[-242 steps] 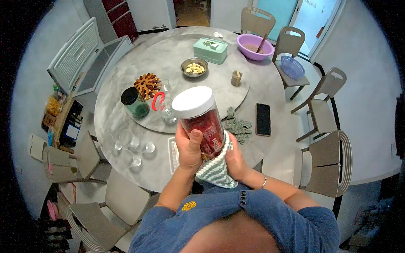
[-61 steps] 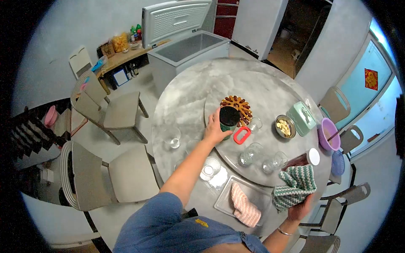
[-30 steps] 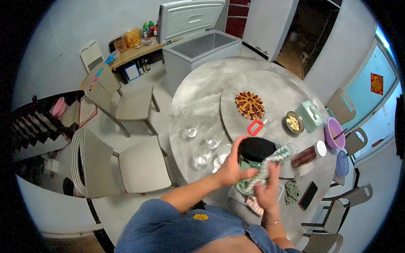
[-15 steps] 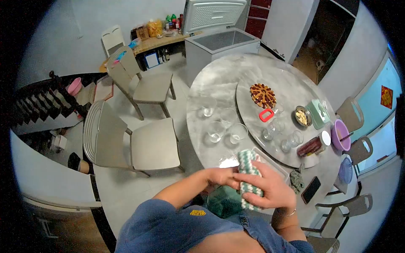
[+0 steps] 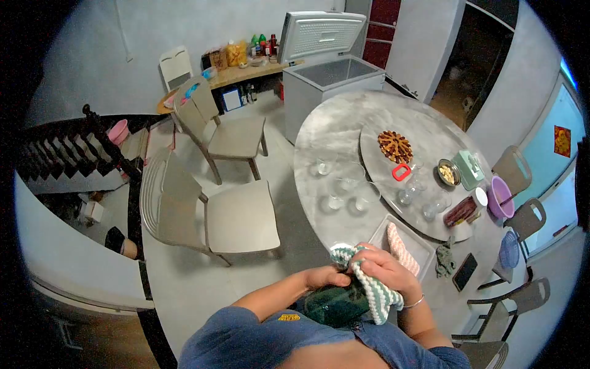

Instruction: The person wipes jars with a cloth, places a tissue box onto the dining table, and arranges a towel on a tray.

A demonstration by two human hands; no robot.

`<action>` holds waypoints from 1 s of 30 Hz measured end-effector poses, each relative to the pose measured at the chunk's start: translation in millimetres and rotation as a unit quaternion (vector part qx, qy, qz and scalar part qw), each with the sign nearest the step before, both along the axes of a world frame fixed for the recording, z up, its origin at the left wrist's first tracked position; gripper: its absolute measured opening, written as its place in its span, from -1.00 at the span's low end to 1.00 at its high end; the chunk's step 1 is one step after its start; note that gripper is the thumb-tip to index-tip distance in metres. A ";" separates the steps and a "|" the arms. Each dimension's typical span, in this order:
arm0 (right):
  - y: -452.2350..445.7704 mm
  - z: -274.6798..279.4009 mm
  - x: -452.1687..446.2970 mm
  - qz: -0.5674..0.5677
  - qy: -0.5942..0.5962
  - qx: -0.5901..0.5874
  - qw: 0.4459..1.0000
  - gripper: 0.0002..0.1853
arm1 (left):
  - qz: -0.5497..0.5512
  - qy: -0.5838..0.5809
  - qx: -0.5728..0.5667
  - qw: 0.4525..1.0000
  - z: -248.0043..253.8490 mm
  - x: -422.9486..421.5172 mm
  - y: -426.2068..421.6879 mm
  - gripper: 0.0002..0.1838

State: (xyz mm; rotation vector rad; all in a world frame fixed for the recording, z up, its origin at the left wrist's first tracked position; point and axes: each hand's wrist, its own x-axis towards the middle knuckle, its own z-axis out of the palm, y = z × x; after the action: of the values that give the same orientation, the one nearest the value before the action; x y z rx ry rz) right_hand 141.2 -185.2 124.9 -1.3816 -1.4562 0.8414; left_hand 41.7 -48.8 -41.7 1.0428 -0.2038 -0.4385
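My right hand [image 5: 386, 269] is closed on a green-and-white knitted cloth [image 5: 376, 295], bunched over the top of a dark green, shiny, rounded vessel [image 5: 337, 304]. The vessel is tilted against my body, and the cloth and hands hide its upper end. My left hand [image 5: 326, 278] grips the vessel near that end, beside the cloth. Just beyond my right hand, a pink-and-white knitted cloth [image 5: 401, 251] lies across a pale rectangular tray [image 5: 378, 237] on the table.
Several clear glasses [image 5: 335, 202] stand on the round marbled table [image 5: 326, 129]. Its turntable [image 5: 373, 144] bears a round trivet [image 5: 394, 147], a bowl and a jar [image 5: 461, 212]. A grey-green cloth [image 5: 444, 261] and a phone [image 5: 465, 272] lie right. Chairs [image 5: 243, 215] stand left; an open chest freezer [image 5: 332, 74] stands behind.
The green-and-white cloth has gone from a compact folded bundle to loosely draped over the vessel. My left hand has moved onto the vessel. The pink-and-white cloth now shows more fully.
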 end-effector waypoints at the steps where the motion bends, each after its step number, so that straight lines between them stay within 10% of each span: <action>1: 6.1 -2.3 -7.5 -0.035 0.011 -0.039 0.999 -0.79 | -0.003 -0.001 0.000 1.000 22.8 -10.9 7.5 -0.34; 7: 75.2 -0.2 -66.7 -0.100 0.170 -0.104 0.975 -0.70 | 0.002 -0.082 0.159 0.984 75.6 -87.6 81.4 0.02; 17: 158.8 -36.0 -148.1 -0.171 0.475 0.011 0.863 -0.62 | 0.181 -0.007 -0.068 0.981 95.3 -174.3 155.5 0.12; 19: 166.6 -51.0 -158.1 -0.200 0.293 -0.004 0.935 -0.62 | 0.253 -0.031 -0.063 0.965 82.9 -177.4 160.1 0.12; 21: 169.7 -45.7 -176.3 -0.203 0.542 0.137 0.804 -0.60 | 0.258 -0.057 -0.059 0.963 79.0 -177.1 164.0 0.12; 23: 173.2 -52.4 -173.9 -0.242 0.327 0.159 0.900 -0.42 | 0.371 -0.136 0.038 0.918 88.6 -173.4 164.1 0.09; 30: 173.2 -63.4 -174.2 -0.272 -0.023 0.112 0.955 -0.06 | 0.498 -0.148 0.160 0.840 114.9 -148.5 160.4 -0.04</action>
State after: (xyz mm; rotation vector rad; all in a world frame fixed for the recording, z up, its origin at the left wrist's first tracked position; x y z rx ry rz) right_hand -33.0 -12.1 61.5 -1.5255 -1.0776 0.2829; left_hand -106.7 111.6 73.2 1.3885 0.1630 0.6672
